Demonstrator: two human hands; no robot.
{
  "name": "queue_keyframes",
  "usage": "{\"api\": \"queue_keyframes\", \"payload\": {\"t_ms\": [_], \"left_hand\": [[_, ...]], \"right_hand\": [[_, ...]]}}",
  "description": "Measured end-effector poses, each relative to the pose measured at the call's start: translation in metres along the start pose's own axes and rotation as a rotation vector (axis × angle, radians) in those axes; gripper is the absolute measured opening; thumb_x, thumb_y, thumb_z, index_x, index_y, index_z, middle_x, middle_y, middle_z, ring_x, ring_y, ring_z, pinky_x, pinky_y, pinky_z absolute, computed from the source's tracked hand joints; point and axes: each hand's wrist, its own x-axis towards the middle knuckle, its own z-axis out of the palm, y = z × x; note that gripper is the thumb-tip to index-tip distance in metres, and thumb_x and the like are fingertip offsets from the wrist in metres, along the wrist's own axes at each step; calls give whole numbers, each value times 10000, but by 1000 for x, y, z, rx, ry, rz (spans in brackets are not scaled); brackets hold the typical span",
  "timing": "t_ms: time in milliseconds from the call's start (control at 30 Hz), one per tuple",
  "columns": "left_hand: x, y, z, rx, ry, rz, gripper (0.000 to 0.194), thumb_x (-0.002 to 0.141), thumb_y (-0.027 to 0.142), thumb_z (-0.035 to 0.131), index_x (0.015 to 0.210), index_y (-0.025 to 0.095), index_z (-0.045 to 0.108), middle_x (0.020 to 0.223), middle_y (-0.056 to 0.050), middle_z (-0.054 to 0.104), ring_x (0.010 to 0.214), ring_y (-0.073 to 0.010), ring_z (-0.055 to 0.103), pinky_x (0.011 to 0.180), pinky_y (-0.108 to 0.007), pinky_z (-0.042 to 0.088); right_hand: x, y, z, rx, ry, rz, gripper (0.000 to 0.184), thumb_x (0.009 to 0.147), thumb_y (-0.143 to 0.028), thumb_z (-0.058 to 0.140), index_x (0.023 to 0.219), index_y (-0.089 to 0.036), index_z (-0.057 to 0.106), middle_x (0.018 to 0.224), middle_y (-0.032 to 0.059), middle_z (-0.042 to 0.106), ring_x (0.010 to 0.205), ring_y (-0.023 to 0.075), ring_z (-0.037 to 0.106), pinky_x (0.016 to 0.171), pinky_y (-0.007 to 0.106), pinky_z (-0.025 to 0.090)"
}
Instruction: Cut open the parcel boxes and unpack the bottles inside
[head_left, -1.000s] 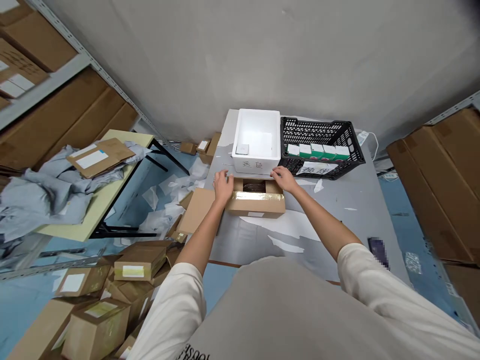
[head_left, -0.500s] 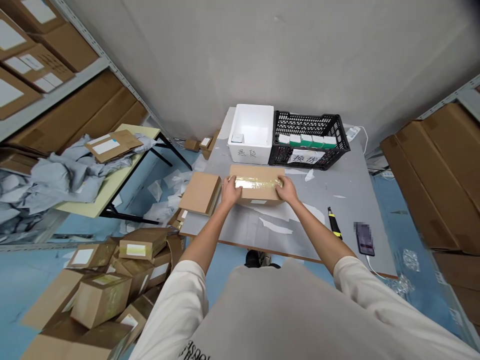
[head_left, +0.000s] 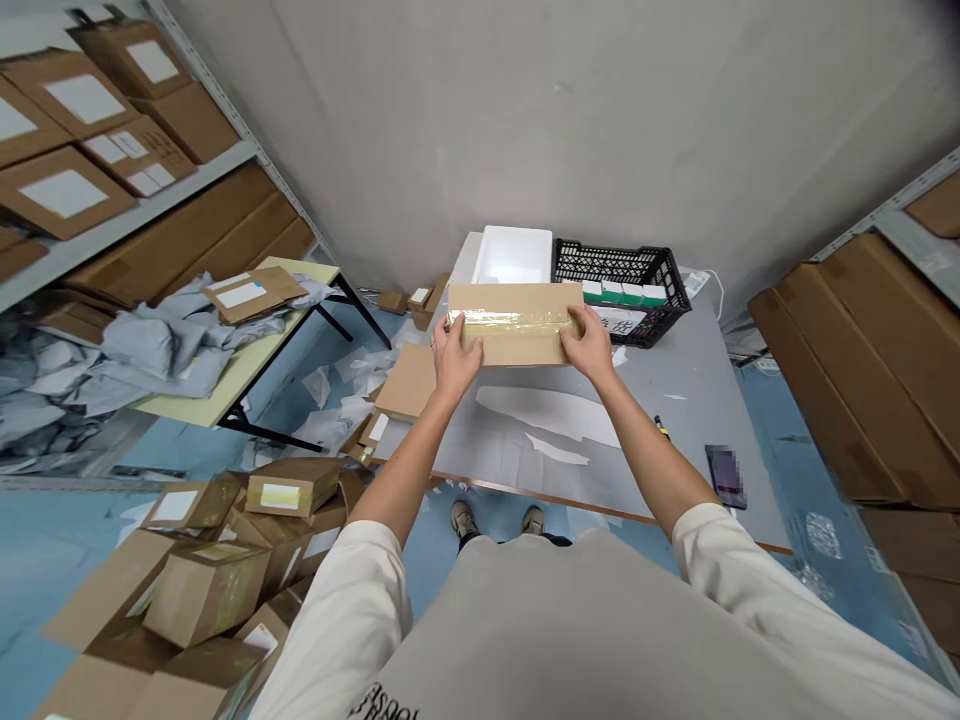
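Note:
A closed cardboard box point(head_left: 515, 338) is held up between my hands, with a strip of clear packing tape point(head_left: 514, 322) running lengthwise across its face. My left hand point(head_left: 456, 358) grips its left end, and my right hand point(head_left: 589, 340) grips its right end. The box stands in front of a white foam box point(head_left: 514, 253) and hides that box's front. A flat cardboard piece point(head_left: 409, 385) lies just left of my left hand.
A black plastic crate point(head_left: 637, 270) holds several green-and-white cartons at the back of the grey table point(head_left: 675, 430). A phone point(head_left: 724, 476) lies at the right. Cardboard boxes are piled on the floor point(head_left: 204, 592) at the lower left, and shelves of cartons line both sides.
The box's open top from a second ago is now closed and taped. My hands have raised the box off the table and tilted it, with the taped face showing.

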Motion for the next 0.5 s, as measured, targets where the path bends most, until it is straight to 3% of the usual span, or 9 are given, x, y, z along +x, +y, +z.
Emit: {"api": "queue_keyframes", "payload": {"t_ms": [100,200,333,500], "left_hand": [[9,-19,-36,18,72,26,614,884,327,683,1469,202,544,1539,-171,380,1467,-339,390,1252,-483,299],[13,-55,-77,52,131,6,611,884,312,698,1467,221,540,1549,-158,371,1489,-330,362,1264,-474,281],[7,-119,-136,91,191,-97,611,884,309,704,1462,225,525,1544,-157,360,1498,-332,344,1267,-471,281],[-22,-198,-206,147,282,-275,646,878,290,701,1476,211,471,1505,-158,355,1463,-327,378,1258,-459,300]], "right_hand": [[9,-33,25,87,20,-66,534,888,-347,603,1411,-241,588,1534,98,542,1512,301,385,1264,516,312],[16,-71,68,118,-18,-125,532,895,-350,611,1415,-242,579,1569,101,510,1519,303,380,1264,520,310],[20,-123,146,138,-156,-201,543,911,-366,608,1437,-242,558,1624,106,442,1531,317,364,1252,536,323],[17,-185,253,213,-354,-324,558,930,-397,594,1456,-218,546,1655,118,399,1570,321,286,1252,543,309]]}}
